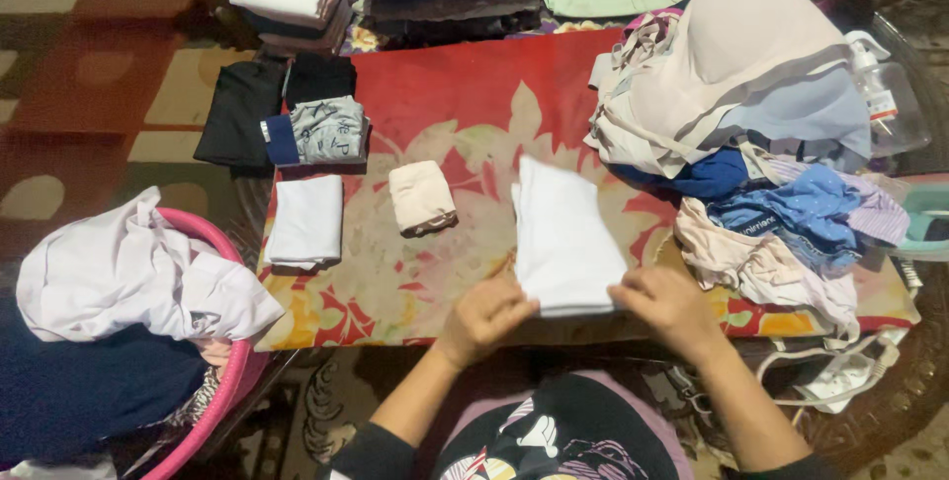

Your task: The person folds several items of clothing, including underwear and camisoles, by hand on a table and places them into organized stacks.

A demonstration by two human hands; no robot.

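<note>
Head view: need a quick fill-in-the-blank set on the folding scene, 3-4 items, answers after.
1. Both hands, the left hand and the right hand, rest on the near edge of a folded ____ cloth.
2. The cloth lies on a floral mat whose main colour is ____.
3. The unfolded pile of clothes sits on the person's ____ side.
4. The laundry basket at the left has a ____ rim.

Missing words: white; red; right; pink
</note>
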